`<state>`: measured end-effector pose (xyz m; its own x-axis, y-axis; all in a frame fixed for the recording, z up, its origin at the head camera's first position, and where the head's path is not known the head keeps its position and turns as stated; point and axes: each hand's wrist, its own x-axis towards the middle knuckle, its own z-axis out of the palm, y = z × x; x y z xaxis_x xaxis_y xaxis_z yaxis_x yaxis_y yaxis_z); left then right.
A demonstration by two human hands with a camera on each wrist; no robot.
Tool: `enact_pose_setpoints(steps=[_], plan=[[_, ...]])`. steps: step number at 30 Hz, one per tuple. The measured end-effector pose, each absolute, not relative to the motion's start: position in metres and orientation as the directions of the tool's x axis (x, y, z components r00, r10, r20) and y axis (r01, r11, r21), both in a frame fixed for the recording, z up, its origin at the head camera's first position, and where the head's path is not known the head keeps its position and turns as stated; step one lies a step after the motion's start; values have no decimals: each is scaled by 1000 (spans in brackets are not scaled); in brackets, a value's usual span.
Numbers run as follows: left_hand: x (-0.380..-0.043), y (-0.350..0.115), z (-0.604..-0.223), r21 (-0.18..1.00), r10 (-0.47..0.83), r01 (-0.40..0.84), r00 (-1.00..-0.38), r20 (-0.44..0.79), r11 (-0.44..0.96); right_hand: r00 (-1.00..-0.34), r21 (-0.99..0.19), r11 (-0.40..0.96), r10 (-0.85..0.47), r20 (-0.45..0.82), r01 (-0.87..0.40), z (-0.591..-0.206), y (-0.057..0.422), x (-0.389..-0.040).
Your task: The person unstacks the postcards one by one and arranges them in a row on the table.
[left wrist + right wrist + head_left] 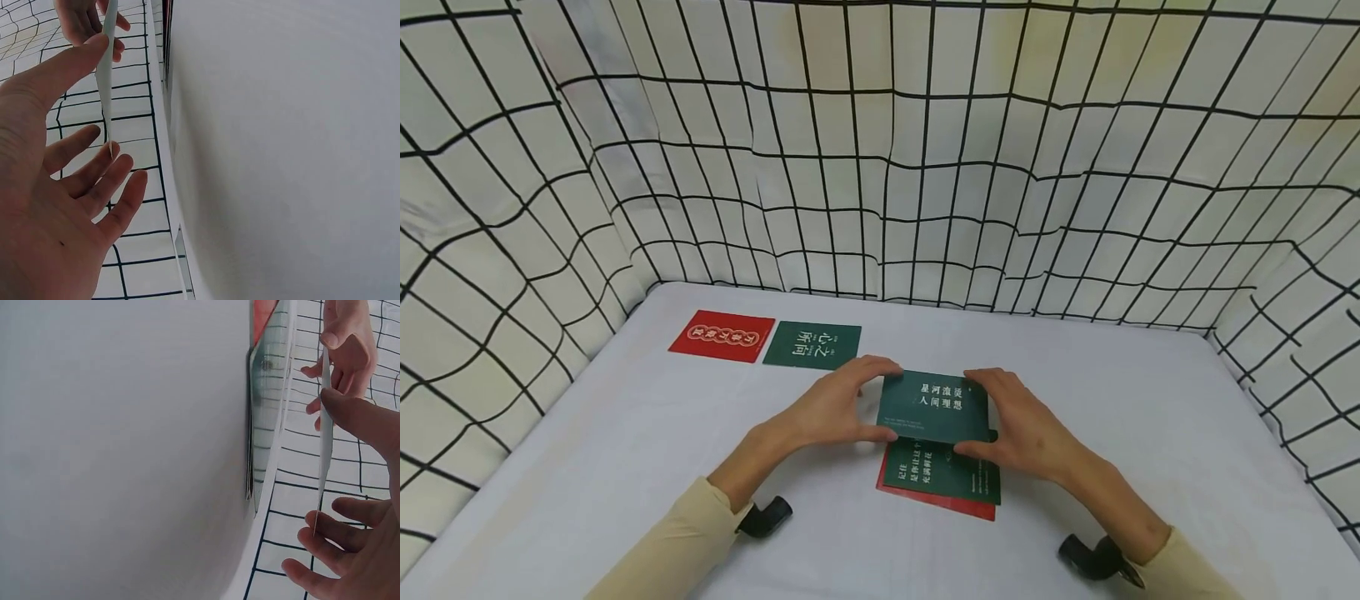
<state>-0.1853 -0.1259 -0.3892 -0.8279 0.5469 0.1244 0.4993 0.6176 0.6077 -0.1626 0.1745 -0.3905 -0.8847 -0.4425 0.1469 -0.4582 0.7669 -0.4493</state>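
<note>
A dark green card (934, 417) with white lettering is held up over the white table between both hands. My left hand (823, 408) pinches its left side between thumb and fingers. The right hand (1030, 429) grips the opposite side the same way. From the left wrist the card (106, 75) appears nearly edge-on, and likewise from the right wrist, where the card (326, 440) is a thin pale strip. Below it another green card (955, 477) lies over a red card (936, 500), their upper parts hidden by the held one.
At the far left of the table (625, 467) lie a red card (722, 336) with a gold-white pattern and a green card (812, 344), side by side. A black grid net (887, 158) over white cloth stands around the back and sides.
</note>
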Motion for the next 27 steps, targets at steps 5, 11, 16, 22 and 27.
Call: enact_pose_setpoints(steps=[5,11,16,22,27], plan=[[-188,-125,-388,623,507,472,-851,137,624,-891,-492,749,-427,155,-445,-387,174,-165],[-190,-124,-389,604,461,442,-877,137,663,-878,-506,723,-440,188,-470,-390,174,-168],[-194,-125,-390,603,435,434,-887,155,670,-874,-508,715,-438,211,-481,-389,172,-171],[-200,-124,-391,623,409,423,-895,176,658,-929,-496,786,-314,194,-369,-383,166,-170],[-204,-123,-392,641,366,387,-914,174,663,-973,-627,744,-197,121,-229,-379,162,-170]])
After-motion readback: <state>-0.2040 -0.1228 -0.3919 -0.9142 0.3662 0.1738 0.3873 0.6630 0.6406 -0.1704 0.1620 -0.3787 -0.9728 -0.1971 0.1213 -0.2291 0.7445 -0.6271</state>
